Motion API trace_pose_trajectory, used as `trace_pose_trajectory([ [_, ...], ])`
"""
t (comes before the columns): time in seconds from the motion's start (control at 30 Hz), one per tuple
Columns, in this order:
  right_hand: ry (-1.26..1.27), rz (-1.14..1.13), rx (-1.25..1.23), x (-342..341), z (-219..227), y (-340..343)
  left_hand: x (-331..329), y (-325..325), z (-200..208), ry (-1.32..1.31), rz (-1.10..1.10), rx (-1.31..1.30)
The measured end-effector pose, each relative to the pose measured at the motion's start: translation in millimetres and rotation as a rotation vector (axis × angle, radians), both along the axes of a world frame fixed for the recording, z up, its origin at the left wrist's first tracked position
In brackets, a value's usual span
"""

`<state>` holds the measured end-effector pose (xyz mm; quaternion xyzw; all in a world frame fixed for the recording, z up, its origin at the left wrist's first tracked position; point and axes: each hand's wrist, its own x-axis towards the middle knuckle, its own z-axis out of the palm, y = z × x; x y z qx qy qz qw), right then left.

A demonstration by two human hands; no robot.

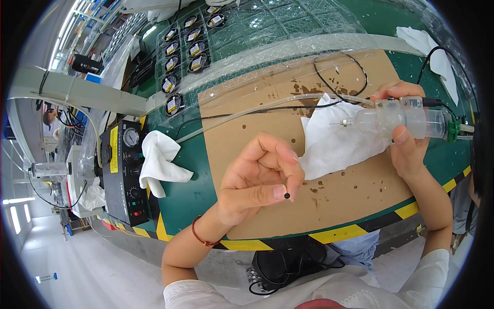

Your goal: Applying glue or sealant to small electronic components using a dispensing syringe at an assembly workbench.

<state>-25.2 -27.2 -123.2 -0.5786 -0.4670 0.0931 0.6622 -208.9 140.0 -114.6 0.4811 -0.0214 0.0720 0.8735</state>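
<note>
My left hand (257,180) is raised over a brown cardboard sheet (267,123) and pinches a tiny black round part (287,195) between thumb and forefinger. A red cord bracelet circles that wrist. My right hand (409,136) grips a clear plastic dispensing syringe (396,119) held sideways, its metal needle tip pointing left over a crumpled white cloth (334,141). A green fitting, a clear tube and a black cable lead off the syringe's right end.
The cardboard lies on a green bench (193,175) with yellow-black edge tape. A black controller box (126,170) with a gauge and knobs stands at left beside another white cloth (159,162). Clear blister trays (267,26) with small round parts sit behind. More white cloth (429,49) lies far right.
</note>
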Motion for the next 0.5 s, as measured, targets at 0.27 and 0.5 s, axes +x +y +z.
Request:
trace_pose_trajectory([
  [0.27,-0.001,0.006,0.006,0.6,-0.1,-0.3,0.6,-1.8,1.2,-0.001,0.022,0.030],
  [0.5,0.007,0.010,0.004,-0.1,0.1,-0.4,-0.5,-3.5,2.1,-0.004,0.036,0.056],
])
